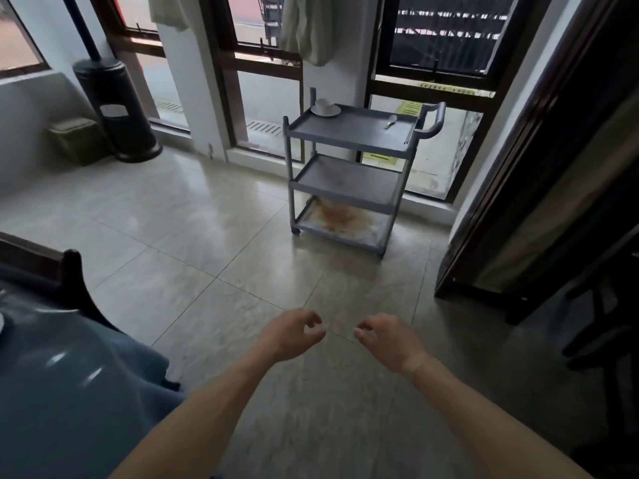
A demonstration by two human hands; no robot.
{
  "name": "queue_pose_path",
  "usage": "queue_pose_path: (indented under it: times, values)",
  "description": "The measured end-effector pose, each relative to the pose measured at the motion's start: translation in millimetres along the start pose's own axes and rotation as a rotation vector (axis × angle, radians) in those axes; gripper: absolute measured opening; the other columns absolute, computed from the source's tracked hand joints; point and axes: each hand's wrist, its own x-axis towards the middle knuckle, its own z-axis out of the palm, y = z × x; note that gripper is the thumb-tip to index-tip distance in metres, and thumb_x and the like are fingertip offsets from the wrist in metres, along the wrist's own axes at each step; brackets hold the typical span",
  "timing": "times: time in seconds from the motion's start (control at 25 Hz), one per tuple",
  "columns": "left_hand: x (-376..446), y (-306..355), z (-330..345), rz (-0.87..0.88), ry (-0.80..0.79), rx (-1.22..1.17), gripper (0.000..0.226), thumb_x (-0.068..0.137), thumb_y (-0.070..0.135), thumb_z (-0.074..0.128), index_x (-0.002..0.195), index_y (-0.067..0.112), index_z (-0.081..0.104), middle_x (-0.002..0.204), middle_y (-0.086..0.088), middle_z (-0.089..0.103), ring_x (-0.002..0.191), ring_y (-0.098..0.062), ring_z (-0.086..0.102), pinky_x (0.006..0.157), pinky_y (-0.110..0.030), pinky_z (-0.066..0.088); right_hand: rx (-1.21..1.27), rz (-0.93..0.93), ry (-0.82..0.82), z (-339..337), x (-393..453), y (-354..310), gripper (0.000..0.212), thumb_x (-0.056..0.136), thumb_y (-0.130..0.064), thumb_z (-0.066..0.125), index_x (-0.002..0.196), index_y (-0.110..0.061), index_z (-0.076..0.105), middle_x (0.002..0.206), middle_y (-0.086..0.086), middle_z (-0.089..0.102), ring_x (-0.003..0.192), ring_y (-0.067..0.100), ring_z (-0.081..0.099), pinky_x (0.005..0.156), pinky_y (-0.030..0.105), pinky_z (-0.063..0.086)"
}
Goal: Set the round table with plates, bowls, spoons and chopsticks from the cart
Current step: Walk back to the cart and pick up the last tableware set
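Grey plastic, three shelves on castors: the serving cart (349, 174) stands at about one o'clock by the dark-framed windows, well apart from the person. On its top shelf a small white bowl (324, 104) sits on a white plate (325, 111) at the far left corner, a white spoon (391, 121) lies toward the right, and a thin dark pair of chopsticks (409, 134) seems to rest along the right edge, though it is too small to be sure. The left hand (290, 335) and the right hand (387, 340) hang out over the pale floor tiles (193, 216), fingers loosely curled and holding nothing. A blue-covered table edge (69, 375) shows at eight o'clock. The step in hand looks like walking to the cart; the next move calls for closing that gap and lifting the plate with its bowl steadily.
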Motion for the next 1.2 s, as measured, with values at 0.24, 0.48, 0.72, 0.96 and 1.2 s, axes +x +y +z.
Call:
queue_pose_path:
  times: [0.24,0.48,0.72,0.96,1.2]
  values:
    - [90,-23,-32,-0.024,0.004,-0.026,0.041,0.092,0.047,0.054,0.123,0.021,0.063,0.118,0.002,0.066,0.107,-0.016,0.06,0.092,-0.037,0.051,0.008,0.004,-0.014,-14,104,9,0.038,0.091,-0.055,0.047,0.109,-0.029,0.068,0.113,-0.006,0.065,0.103,0.016,0.061,0.088,0.035,0.05]
    - [210,-37,-70,-0.06,-0.008,-0.018,0.042,0.092,0.048,0.054,0.122,0.021,0.063,0.117,0.001,0.067,0.106,-0.016,0.061,0.092,-0.04,0.052,-0.018,-0.028,-0.02,-45,235,34,0.039,0.093,-0.053,0.047,0.114,-0.027,0.066,0.119,-0.003,0.064,0.108,0.017,0.06,0.089,0.034,0.049]
    - [329,-47,-122,-0.116,0.006,0.009,0.042,0.091,0.05,0.053,0.123,0.023,0.063,0.118,0.004,0.065,0.107,-0.015,0.06,0.093,-0.04,0.051,-0.04,-0.049,-0.044,-93,365,52,0.039,0.093,-0.053,0.047,0.116,-0.027,0.066,0.122,-0.004,0.061,0.111,0.016,0.057,0.093,0.036,0.048]
    - [423,-67,-169,-0.12,0.028,0.008,0.042,0.091,0.051,0.052,0.122,0.024,0.063,0.117,0.004,0.066,0.106,-0.015,0.06,0.091,-0.039,0.052,-0.067,-0.076,-0.027,-125,461,50,0.04,0.093,-0.052,0.046,0.118,-0.028,0.065,0.121,-0.004,0.062,0.111,0.016,0.058,0.094,0.037,0.048]
    - [536,-106,-211,-0.07,0.041,-0.023,0.04,0.091,0.048,0.054,0.12,0.023,0.065,0.115,0.004,0.067,0.102,-0.013,0.061,0.085,-0.032,0.051,-0.033,-0.032,0.015,-152,580,52,0.035,0.092,-0.05,0.051,0.111,-0.026,0.067,0.116,0.001,0.064,0.108,0.022,0.06,0.091,0.034,0.048]
